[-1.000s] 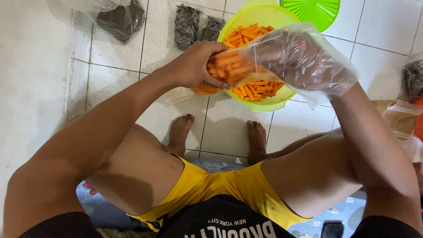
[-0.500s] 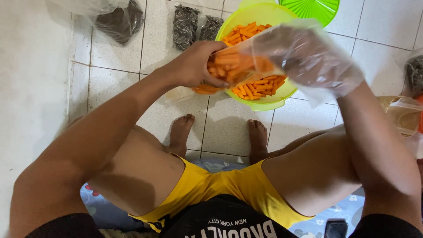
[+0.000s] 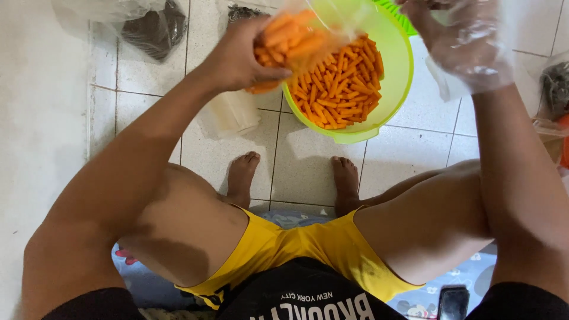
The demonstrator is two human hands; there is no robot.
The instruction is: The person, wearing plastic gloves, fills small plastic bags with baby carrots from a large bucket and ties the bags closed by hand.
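Green bowl point(image 3: 396, 89) under left hand point(image 3: 240, 56)

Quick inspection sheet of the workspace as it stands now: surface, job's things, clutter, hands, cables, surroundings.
Surface: white tiled floor, bare feet on it.
Job's things: lime green bowl of orange snack sticks; clear plastic bag holding more sticks.
Clutter: dark filled bags at upper left; a clear cup beside the bowl.
Hands: left hand closed on the bag; right hand in a clear plastic glove, grip unclear.
Cables: nothing seen.
Surroundings: green strainer behind the bowl; phone on a mat.
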